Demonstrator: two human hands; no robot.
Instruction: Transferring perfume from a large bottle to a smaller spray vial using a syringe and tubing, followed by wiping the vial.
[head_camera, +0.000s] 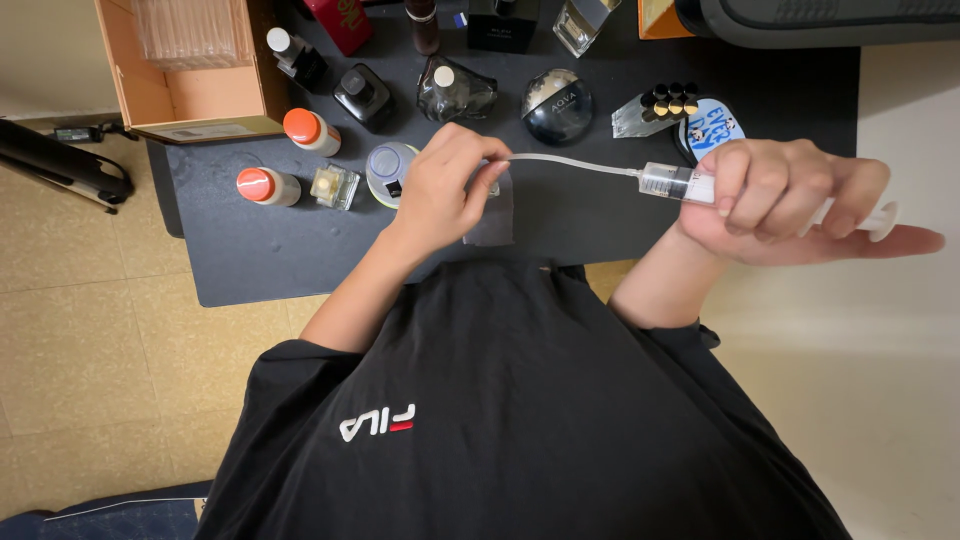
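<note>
My right hand grips a clear plastic syringe, fingers wrapped round its barrel, with the white plunger end sticking out past the fist at the right. A thin clear tube runs from the syringe tip leftward to my left hand. That hand pinches the tube's end over a small object on a grey cloth patch on the black table. What the fingers cover is hidden.
Several perfume bottles stand at the table's back: a round dark one, a clear one, a black square one. Two orange-capped bottles lie at left. An open cardboard box sits at the far left corner.
</note>
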